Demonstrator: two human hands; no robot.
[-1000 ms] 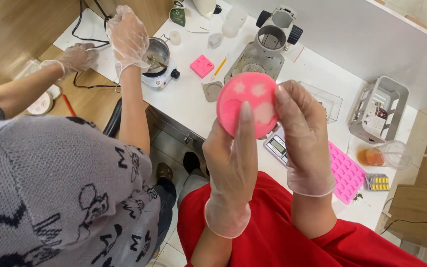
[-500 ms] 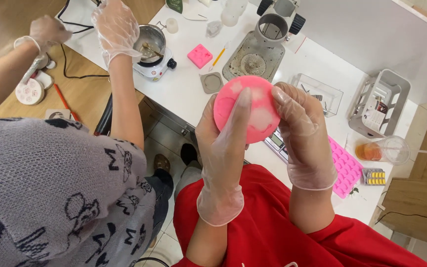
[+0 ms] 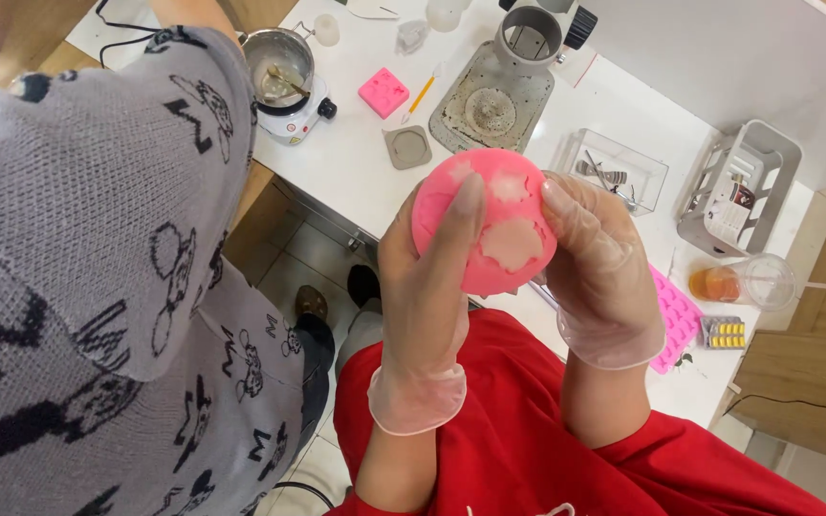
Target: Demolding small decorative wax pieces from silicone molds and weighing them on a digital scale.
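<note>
Both gloved hands are raised in front of the chest, above the edge of the white worktable (image 3: 356, 162), and share one object: a round pink silicone mould (image 3: 486, 222) with pale filled cavities on the face turned toward the camera. Left hand (image 3: 429, 287) is closed around the mould's left rim, forearm vertical, with the index finger laid across the face. Right hand (image 3: 599, 277) cups the right rim, fingers curled behind it and thumb at the edge. By its look the mould is light, soft and flexible, so it is likely to bend under pressure; the cast pieces seem the more fragile part. Grip is best taken at the rim from opposite sides, as here, with support behind. Another person in a grey patterned sweater (image 3: 78, 287) stands just to the left, well apart from the mould.
</note>
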